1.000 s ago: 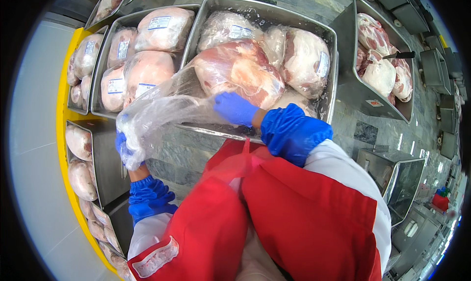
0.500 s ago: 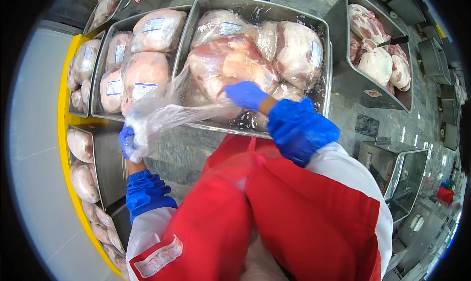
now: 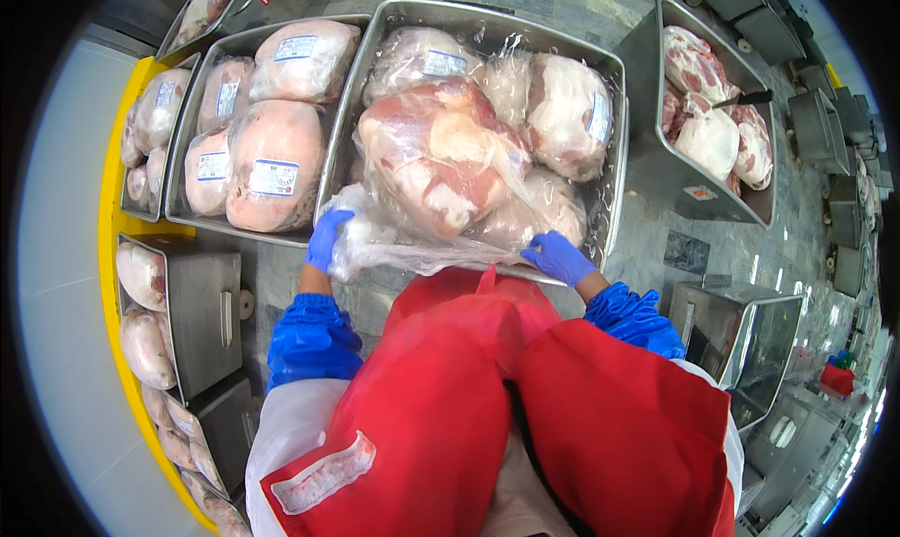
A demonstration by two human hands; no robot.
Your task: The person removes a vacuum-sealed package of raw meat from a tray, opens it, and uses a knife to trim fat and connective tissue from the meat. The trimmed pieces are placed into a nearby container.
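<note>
A large cut of raw meat (image 3: 436, 153) lies on top of wrapped pieces in the metal bin in front of me, with clear plastic about it. The clear plastic bag (image 3: 389, 248) spreads from the meat toward the bin's near edge, its loose part bunched at the left. My left hand (image 3: 326, 241), in a blue glove, is closed on that bunched plastic. Near the right front corner, my gloved right hand (image 3: 561, 258) grips the other end of the bag's edge, fingertips pressed together. Wrapped meat (image 3: 569, 115) with a label sits beside the large cut.
The metal bin (image 3: 619, 176) has a raised rim. Left of it, another bin (image 3: 251, 226) carries labelled, wrapped meat. At the right, a bin (image 3: 647, 162) contains unwrapped meat with a dark-handled knife (image 3: 747, 98) on top. A yellow barrier (image 3: 111, 256) runs along the left wall.
My left hand has moved right and up with the plastic, onto the bin's near edge. My right hand has come off the meat, down and right to the bag's edge. The bag is now spread wider.
</note>
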